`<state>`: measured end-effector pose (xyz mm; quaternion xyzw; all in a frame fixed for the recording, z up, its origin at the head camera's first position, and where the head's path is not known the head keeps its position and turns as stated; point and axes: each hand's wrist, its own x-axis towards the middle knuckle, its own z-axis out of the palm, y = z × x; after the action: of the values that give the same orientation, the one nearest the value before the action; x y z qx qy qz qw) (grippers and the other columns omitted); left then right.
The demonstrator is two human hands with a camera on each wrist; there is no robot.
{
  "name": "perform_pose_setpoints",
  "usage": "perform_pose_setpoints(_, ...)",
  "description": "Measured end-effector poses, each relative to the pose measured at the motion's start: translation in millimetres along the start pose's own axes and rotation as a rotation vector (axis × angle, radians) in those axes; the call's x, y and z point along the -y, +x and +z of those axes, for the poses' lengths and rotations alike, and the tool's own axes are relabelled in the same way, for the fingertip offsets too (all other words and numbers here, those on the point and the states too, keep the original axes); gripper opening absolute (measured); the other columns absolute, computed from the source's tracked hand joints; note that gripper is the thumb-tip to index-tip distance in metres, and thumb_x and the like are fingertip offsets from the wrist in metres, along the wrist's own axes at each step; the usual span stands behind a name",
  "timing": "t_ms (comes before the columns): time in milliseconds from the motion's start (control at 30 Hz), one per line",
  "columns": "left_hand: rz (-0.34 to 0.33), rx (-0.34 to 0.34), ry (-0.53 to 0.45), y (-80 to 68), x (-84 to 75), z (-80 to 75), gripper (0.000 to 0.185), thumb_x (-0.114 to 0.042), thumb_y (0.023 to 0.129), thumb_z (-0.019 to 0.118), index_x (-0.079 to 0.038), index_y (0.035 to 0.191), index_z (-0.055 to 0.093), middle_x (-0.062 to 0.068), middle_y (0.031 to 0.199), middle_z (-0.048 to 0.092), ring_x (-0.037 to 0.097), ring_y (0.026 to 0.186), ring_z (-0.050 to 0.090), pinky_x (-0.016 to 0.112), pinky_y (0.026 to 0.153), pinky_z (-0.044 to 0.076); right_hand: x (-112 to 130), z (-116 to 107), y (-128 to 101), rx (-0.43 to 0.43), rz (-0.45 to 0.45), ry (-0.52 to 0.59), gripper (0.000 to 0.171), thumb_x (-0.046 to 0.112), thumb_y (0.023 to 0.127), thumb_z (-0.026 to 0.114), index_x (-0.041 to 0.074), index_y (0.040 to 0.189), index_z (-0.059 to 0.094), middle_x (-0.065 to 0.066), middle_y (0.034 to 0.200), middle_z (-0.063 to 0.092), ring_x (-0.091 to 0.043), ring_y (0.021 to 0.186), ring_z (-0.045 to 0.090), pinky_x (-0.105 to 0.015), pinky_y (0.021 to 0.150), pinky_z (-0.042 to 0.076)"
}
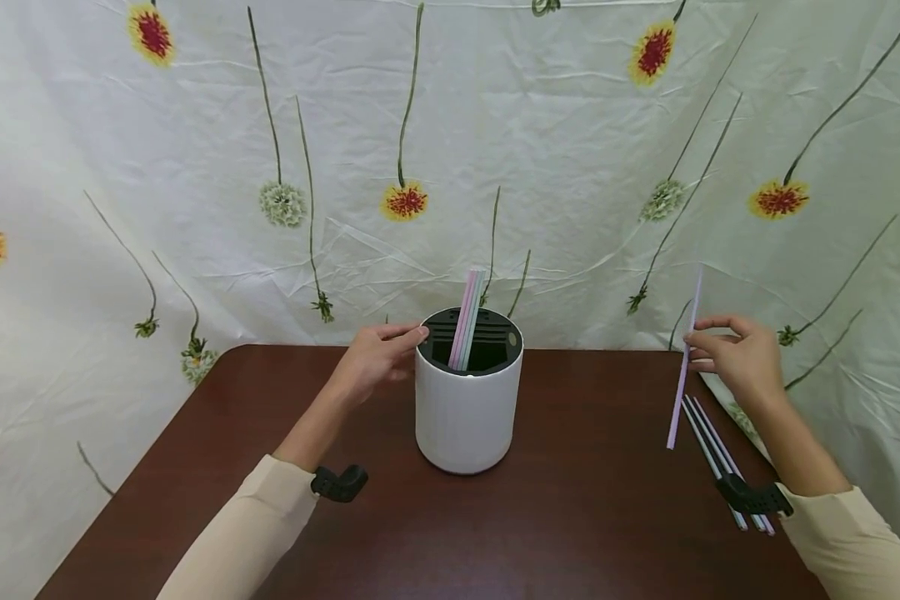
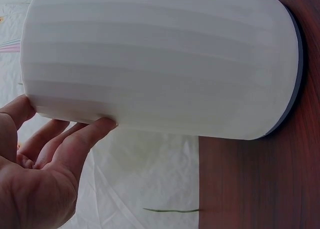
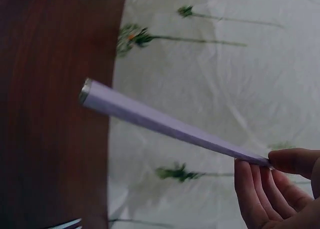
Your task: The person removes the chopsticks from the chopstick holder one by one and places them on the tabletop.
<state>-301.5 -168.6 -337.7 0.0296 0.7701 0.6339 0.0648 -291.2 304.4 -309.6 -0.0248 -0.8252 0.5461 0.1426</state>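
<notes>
A white cylindrical holder (image 1: 468, 408) with a black slotted top stands at the middle of the dark wooden table (image 1: 555, 517). Pink and pale green straws (image 1: 467, 318) stick up out of it. My left hand (image 1: 378, 354) rests its fingertips (image 2: 102, 124) against the holder's (image 2: 160, 64) upper left side. My right hand (image 1: 735, 354), at the table's right, pinches a lilac straw (image 1: 682, 375) nearly upright above the table. In the right wrist view the lilac straw (image 3: 165, 124) runs from my fingers (image 3: 272, 181) toward the table.
Several more straws (image 1: 720, 458) lie flat on the table near its right edge, below my right hand. A white cloth with flower prints (image 1: 450, 167) hangs behind and around the table.
</notes>
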Motion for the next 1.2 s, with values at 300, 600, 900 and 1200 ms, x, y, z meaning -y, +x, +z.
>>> perform_pose_setpoints(300, 0.007, 0.005, -0.020, 0.8, -0.1, 1.4, 0.056, -0.041, 0.097, 0.069, -0.013, 0.144, 0.059, 0.010, 0.151, 0.053, 0.030, 0.134, 0.057, 0.054, 0.103, 0.051, -71, -10, 2, 0.030, 0.067, -0.333, 0.038, 0.020, 0.098, 0.065, -0.010, 0.121, 0.067, -0.008, 0.082, 0.076, -0.008, 0.064, 0.070, -0.025, 0.056, 0.058)
perform_pose_setpoints(600, 0.015, 0.011, -0.011, 1.3, -0.7, 1.5, 0.057, -0.041, 0.097, 0.069, -0.012, 0.145, 0.058, 0.011, 0.151, 0.053, 0.031, 0.133, 0.058, 0.053, 0.102, 0.052, -117, -8, 0, 0.077, 0.106, -0.376, 0.036, 0.011, 0.096, 0.063, -0.017, 0.118, 0.065, -0.027, 0.090, 0.074, -0.019, 0.068, 0.072, -0.034, 0.058, 0.062)
perform_pose_setpoints(900, 0.002, 0.003, 0.001, 0.2, -0.3, 0.6, 0.059, -0.043, 0.096, 0.069, -0.013, 0.145, 0.058, 0.011, 0.151, 0.053, 0.031, 0.133, 0.058, 0.053, 0.103, 0.051, -143, -3, 2, 0.116, 0.149, -0.432, 0.035, 0.011, 0.093, 0.064, -0.017, 0.113, 0.067, -0.016, 0.075, 0.074, -0.015, 0.059, 0.068, -0.034, 0.056, 0.059)
perform_pose_setpoints(1200, -0.001, -0.003, -0.018, -0.6, -1.6, 1.4, 0.057, -0.040, 0.097, 0.070, -0.012, 0.145, 0.059, 0.011, 0.150, 0.054, 0.031, 0.132, 0.059, 0.052, 0.101, 0.052, -147, 1, 0, 0.140, 0.180, -0.518, 0.035, 0.015, 0.095, 0.063, -0.014, 0.113, 0.069, -0.008, 0.070, 0.072, -0.014, 0.059, 0.066, -0.035, 0.055, 0.054)
